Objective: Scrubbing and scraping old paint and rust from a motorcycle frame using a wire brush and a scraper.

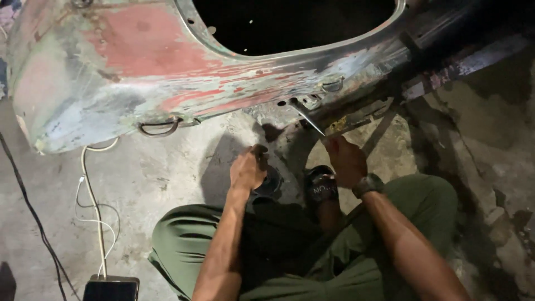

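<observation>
Your right hand [345,160] is closed around the near end of a thin metal rod [307,119], which runs up and to the left from your fist until its far tip meets the lower edge of the old car body panel [139,72], just beside a small hole and a round fitting [332,85] on that edge. Your left hand [248,169] is curled shut low over the concrete floor [167,178]; a small dark item shows at its knuckles, but whether you grip it cannot be told. The two hands sit near each other, apart, with your sandalled foot [322,187] between and just below them. A dark wristwatch [368,184] is on your right wrist. The panel is worn, with red, green and bare grey patches, and a large dark opening [290,22] cuts through it above the rod. A metal loop handle [160,128] hangs from its lower edge to the left, well clear of both hands. White cables [92,200] trail across the floor on your left to a dark box [111,289] at the bottom edge, and a black cable [33,217] runs beside them. Your green trousers [184,239] fill the foreground.
</observation>
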